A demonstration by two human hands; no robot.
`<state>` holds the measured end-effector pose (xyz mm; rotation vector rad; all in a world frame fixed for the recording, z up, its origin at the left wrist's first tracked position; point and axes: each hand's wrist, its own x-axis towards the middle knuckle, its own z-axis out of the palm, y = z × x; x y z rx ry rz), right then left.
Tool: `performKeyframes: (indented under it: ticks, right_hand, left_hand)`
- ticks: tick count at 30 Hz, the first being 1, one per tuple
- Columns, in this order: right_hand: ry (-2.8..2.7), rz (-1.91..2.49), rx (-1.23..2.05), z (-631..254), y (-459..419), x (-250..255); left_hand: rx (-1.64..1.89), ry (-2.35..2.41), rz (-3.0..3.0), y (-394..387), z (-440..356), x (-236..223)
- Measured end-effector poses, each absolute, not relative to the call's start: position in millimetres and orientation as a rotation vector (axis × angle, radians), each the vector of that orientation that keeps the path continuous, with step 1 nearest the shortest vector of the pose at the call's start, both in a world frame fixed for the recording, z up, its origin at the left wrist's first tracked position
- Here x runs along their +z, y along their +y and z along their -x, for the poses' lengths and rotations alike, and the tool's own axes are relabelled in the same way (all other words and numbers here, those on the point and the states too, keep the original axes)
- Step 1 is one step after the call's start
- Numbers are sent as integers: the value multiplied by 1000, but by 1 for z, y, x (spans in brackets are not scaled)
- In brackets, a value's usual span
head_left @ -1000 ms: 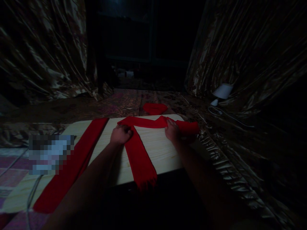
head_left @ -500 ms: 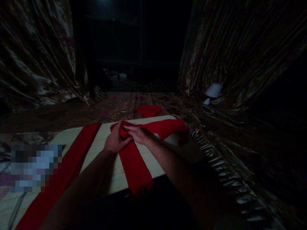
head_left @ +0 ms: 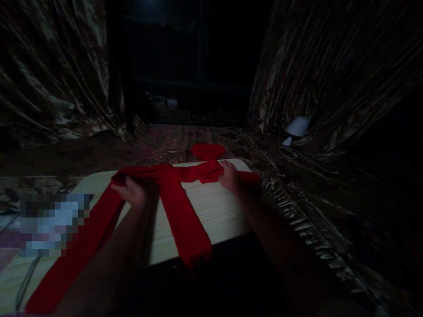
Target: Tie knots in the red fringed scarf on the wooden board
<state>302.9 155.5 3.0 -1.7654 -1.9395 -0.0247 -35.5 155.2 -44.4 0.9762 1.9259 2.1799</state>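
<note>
A long red scarf lies in bands over a pale wooden table. Its fringed end hangs at the near edge, and another band runs down the left side. At the upper left fold, my left hand is closed on the red cloth; its fingertips are partly hidden. My right hand pinches the scarf near the far right of the table, where the fabric is bunched. Between the hands, a strip of scarf stretches along the far edge. Just beyond that edge lies a red rounded cloth piece.
A small white lamp with its cord stands at the right on a patterned cover. Fringe borders the table's right side. A pixelated object lies at the left. Patterned curtains flank a dark window.
My hands have moved apart from the middle, left hand leftward and right hand rightward. The scarf now spans across to the left band along the far edge.
</note>
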Motion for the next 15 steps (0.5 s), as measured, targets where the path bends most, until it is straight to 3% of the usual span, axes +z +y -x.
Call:
performKeyframes:
  ticks: [6,12,15]
  right_hand:
    - [-2287,1827,439,-329,156,-11]
    - [-2365,1801,83,-325,140,-8]
    - [-2360,1902,18,-324,137,-7]
  left_hand:
    - [1983,2191,-1538,137,21,-33]
    - [1267,1734,-2643,121,-11,-28]
    - [887,1523,-2789,124,-17,-32]
